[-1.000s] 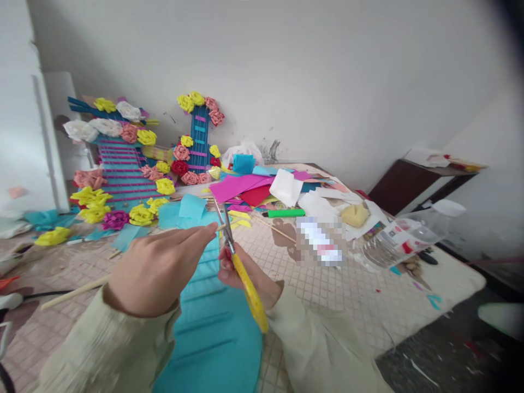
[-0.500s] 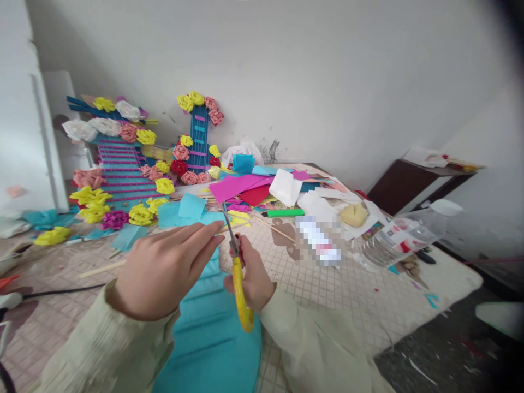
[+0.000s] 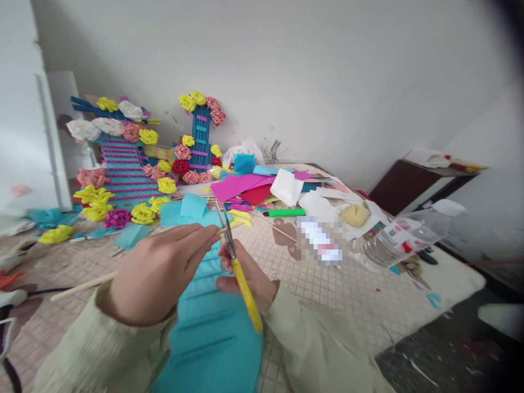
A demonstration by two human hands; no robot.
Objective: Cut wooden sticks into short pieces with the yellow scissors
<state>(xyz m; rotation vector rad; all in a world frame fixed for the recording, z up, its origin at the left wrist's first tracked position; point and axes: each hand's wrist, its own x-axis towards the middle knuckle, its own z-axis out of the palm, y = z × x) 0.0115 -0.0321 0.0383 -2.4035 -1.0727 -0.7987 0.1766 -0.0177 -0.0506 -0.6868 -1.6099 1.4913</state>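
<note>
My left hand (image 3: 158, 270) is closed on a thin wooden stick (image 3: 79, 286). One end sticks out past my wrist on the left; the other tip shows beyond my fingertips. In my right hand (image 3: 248, 275) is a pair of scissors (image 3: 244, 289) with yellow handles. Its blades are slightly parted and point away from me, at the stick's tip. Below both hands lies a turquoise panel (image 3: 208, 344) with a rounded edge and several raised crosswise strips. My left hand hides part of it.
Two flower-trimmed paper models (image 3: 200, 139) stand against the wall. Coloured paper sheets (image 3: 231, 186), a green marker (image 3: 284, 213) and loose sticks lie behind my hands. A clear plastic bottle (image 3: 403, 234) lies tilted at the right. A black cable (image 3: 45, 293) crosses the left side.
The scissor blades have parted a little and swung left, onto the stick's tip. The stick's left end now reaches farther left and shows more clearly.
</note>
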